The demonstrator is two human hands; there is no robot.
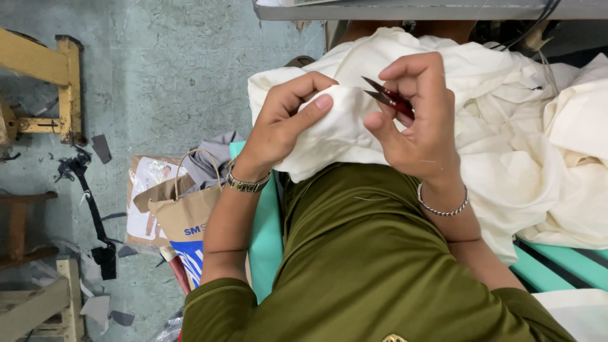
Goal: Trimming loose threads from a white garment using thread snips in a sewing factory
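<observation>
My left hand [285, 123] pinches a bunched fold of cream-white cloth [506, 126] between thumb and fingers, over my lap. My right hand [418, 120] holds small red thread snips [387, 98], blades pointing left toward the pinched fold, tips slightly apart and close to the cloth. The cloth spreads in a large heap to the right over my legs. I wear an olive-green garment [361, 253], a metal watch [246, 183] on the left wrist and a silver bracelet [443, 206] on the right.
A brown paper bag [183, 215] with handles stands on the concrete floor at my left, with grey cloth behind it. Yellow wooden frames [60, 76] sit at far left. Fabric scraps litter the floor. A teal seat [266, 240] is under me; a grey table edge [430, 9] runs along the top.
</observation>
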